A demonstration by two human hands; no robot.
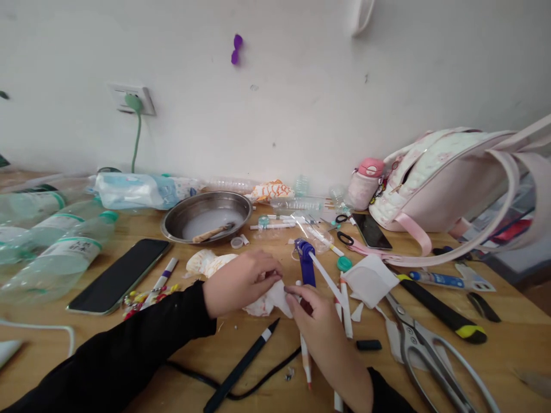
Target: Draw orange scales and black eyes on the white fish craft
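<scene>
My left hand (241, 281) rests on the wooden table (508, 350), fingers curled and pinching a crumpled white piece of paper or tissue (270, 300). My right hand (316, 324) meets it from the right, fingertips pinched on the same white piece. Both arms wear black sleeves. A blue utility knife (306, 264) lies just beyond the hands. A black pen (241, 367) lies in front of them, with white markers (345, 298) to the right.
A metal bowl (206, 218) with a brush stands behind. A phone (120, 275) and plastic bottles (55, 252) lie left. Large scissors (430, 350), a black-handled tool (439, 310), another phone (372, 230) and a pink bag (447, 178) are right.
</scene>
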